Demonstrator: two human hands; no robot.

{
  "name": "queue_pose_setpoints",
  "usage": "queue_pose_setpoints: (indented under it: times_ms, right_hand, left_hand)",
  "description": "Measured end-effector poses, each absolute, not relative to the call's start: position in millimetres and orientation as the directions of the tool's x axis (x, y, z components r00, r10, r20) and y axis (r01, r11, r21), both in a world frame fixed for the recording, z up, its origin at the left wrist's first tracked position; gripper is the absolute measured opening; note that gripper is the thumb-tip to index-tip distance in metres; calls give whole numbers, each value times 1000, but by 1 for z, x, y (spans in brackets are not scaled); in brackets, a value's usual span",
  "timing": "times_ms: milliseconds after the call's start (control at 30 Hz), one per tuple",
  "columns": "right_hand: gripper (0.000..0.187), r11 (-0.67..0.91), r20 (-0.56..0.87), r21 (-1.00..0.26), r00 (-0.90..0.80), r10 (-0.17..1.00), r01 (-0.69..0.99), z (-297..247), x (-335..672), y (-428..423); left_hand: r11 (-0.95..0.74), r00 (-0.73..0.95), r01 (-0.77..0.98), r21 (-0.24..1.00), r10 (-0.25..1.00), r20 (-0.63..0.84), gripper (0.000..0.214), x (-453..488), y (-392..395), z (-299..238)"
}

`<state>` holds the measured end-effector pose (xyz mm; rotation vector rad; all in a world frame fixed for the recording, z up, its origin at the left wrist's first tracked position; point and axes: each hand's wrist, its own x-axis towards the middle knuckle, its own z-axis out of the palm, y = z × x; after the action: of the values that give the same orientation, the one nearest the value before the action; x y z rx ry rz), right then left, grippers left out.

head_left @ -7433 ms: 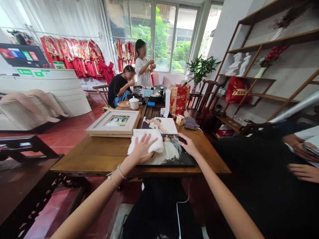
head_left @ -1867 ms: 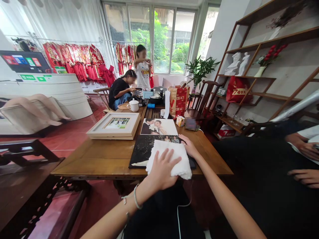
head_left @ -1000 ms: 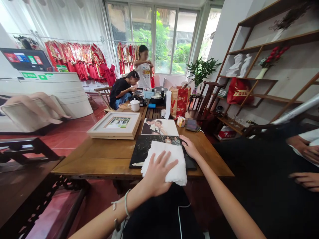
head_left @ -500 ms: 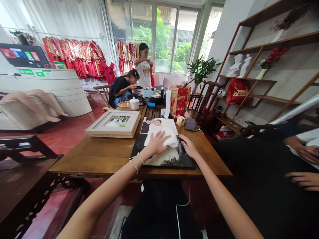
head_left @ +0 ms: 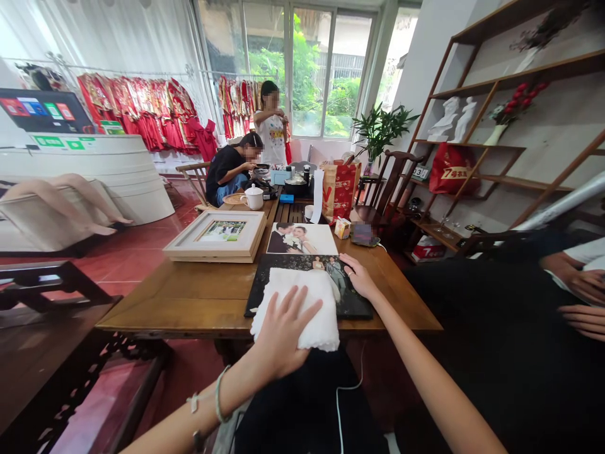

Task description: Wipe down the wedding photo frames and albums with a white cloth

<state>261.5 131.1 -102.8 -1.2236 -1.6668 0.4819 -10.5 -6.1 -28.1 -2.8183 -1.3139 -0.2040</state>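
My left hand (head_left: 282, 331) lies flat with fingers spread on a white cloth (head_left: 302, 302), pressing it onto the near edge of a dark wedding photo panel (head_left: 350, 301) on the wooden table (head_left: 189, 296). My right hand (head_left: 358, 276) rests open on the panel's right edge, fingers flat, a ring on one finger. A second, lighter wedding photo (head_left: 302, 238) lies just beyond the panel.
A framed picture (head_left: 217, 234) lies at the table's left. A small box (head_left: 341, 228), a phone (head_left: 363, 234), a red bag (head_left: 339, 189) and tea ware (head_left: 254, 197) stand farther back, where two people are. Another person's hands (head_left: 579, 296) are at the right.
My left hand has drawn the cloth from the panel's far part back to its near edge, after earlier passes across the panel. My right hand stays on the right edge.
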Motion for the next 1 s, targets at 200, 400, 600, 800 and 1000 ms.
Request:
queue_pose_setpoints:
  times_ms: [200, 400, 600, 800, 1000]
  right_hand:
    - [37, 420, 473, -755, -25, 881, 504, -103, 262, 131]
    - [37, 416, 467, -754, -31, 884, 509, -102, 262, 131]
    - [36, 414, 462, -760, -31, 886, 501, -102, 263, 131]
    - [36, 419, 470, -759, -25, 882, 498, -103, 262, 131]
    - [36, 411, 467, -751, -24, 884, 517, -102, 261, 130]
  left_hand:
    - [-621, 611, 783, 31, 779, 141, 75, -13, 11, -25]
    - [-565, 556, 825, 20, 817, 150, 61, -2, 72, -18]
    - [-535, 527, 845, 8, 836, 151, 55, 4, 113, -16]
    - [-554, 549, 832, 16, 827, 125, 60, -8, 89, -16]
    - [-576, 570, 817, 30, 814, 116, 71, -34, 29, -18]
